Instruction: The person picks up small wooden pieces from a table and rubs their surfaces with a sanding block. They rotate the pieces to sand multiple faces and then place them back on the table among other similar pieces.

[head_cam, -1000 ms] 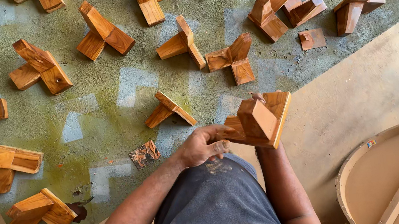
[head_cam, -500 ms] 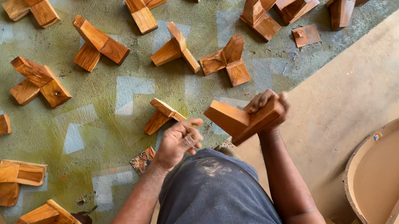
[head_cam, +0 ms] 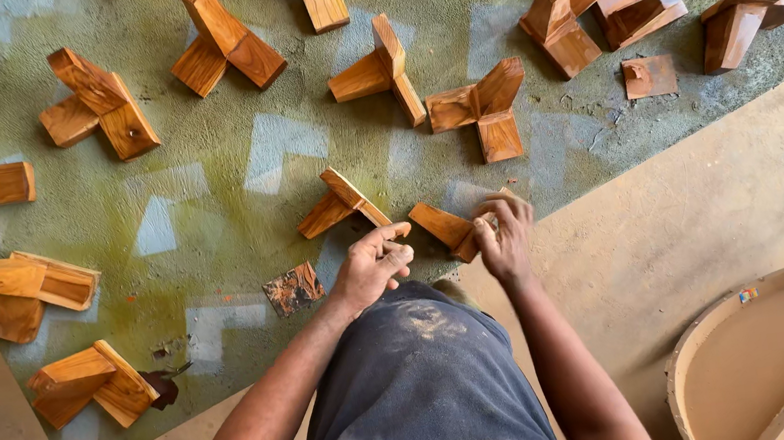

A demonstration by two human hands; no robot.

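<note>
Wooden piece (head_cam: 443,226) in right hand (head_cam: 506,240), angled up-left

Varnished brown wooden joint piece (head_cam: 445,227), tilted, held above green floor

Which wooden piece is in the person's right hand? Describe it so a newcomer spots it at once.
Start at the green mat strewn with varnished wooden joint pieces, then go to its near edge, just ahead of the person's dark trousers. There the right hand grips the wooden piece. Unlike its neighbours, it is the only one in a hand rather than lying free on the mat.
</note>
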